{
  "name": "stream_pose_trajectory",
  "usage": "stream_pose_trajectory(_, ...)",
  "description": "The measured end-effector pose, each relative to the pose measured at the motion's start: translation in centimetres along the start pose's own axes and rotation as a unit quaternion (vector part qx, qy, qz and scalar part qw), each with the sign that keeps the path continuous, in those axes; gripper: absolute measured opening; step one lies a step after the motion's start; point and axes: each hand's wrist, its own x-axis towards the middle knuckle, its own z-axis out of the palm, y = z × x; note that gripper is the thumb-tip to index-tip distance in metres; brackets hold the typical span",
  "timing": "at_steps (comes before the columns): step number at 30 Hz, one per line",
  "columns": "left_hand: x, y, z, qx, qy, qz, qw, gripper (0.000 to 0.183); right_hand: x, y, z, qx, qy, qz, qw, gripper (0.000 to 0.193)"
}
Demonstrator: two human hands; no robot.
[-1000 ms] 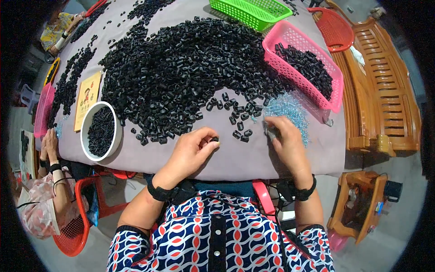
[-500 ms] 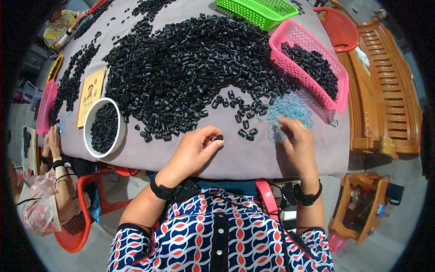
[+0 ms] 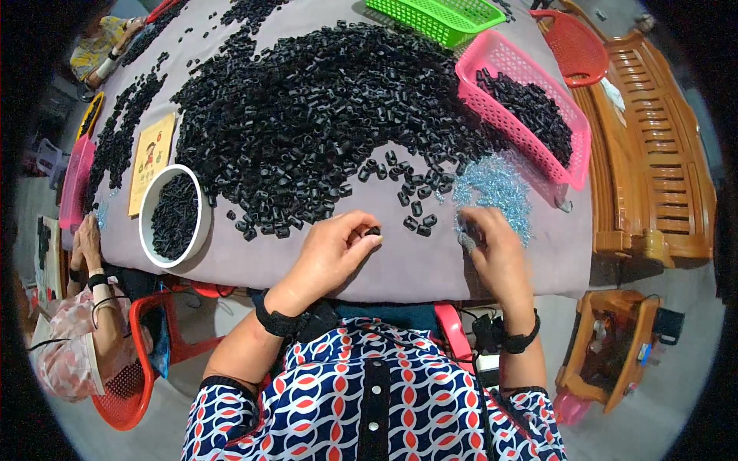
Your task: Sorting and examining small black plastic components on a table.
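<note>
My left hand point(image 3: 334, 250) pinches a small black plastic piece point(image 3: 374, 230) between thumb and forefinger, just above the cloth. To its right, my right hand point(image 3: 496, 250) is bent inward with its fingers curled together, a grey cover on the thumb tip. It hovers at the near left edge of a heap of small clear bluish pieces point(image 3: 496, 188); whatever its fingers hold is too small and blurred to make out. Ahead of both hands spreads a large pile of black plastic pieces point(image 3: 307, 115), short and tube-like. Several loose ones point(image 3: 417, 208) lie between the pile and my hands.
At the left, a white bowl point(image 3: 204, 230) holds thin black parts beside a yellow booklet point(image 3: 147, 173). A pink basket point(image 3: 580, 154) of black pieces and a green basket point(image 3: 453, 34) stand at the right and back. Another person's hands point(image 3: 88, 238) rest at the left table edge.
My right hand has moved left from the clear pieces, and its fingers have drawn closer together. The left hand keeps its pinch on the black piece almost unmoved.
</note>
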Motion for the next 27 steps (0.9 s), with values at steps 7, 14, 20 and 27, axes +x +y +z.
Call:
stream_pose_trajectory(7,-0.15,0.19,-0.13,0.001,-0.006,0.014,1.0,0.019,-0.26,0.66,0.37,0.016,0.006,0.008,1.0,0.061)
stream_pose_trajectory(14,-0.14,0.47,-0.07,0.013,-0.012,0.015,1.0,0.02,-0.28,0.44,0.18,0.034,0.04,-0.014,0.999,0.071)
stream_pose_trajectory(20,-0.36,0.19,0.0,0.022,0.003,0.035,0.999,0.02,0.36,0.12,-0.13,0.001,-0.012,-0.015,1.0,0.071)
stream_pose_trajectory(27,-0.25,0.71,0.4,0.012,-0.005,0.047,0.999,0.021,0.08,0.14,-0.06,-0.027,-0.026,-0.042,0.998,0.075)
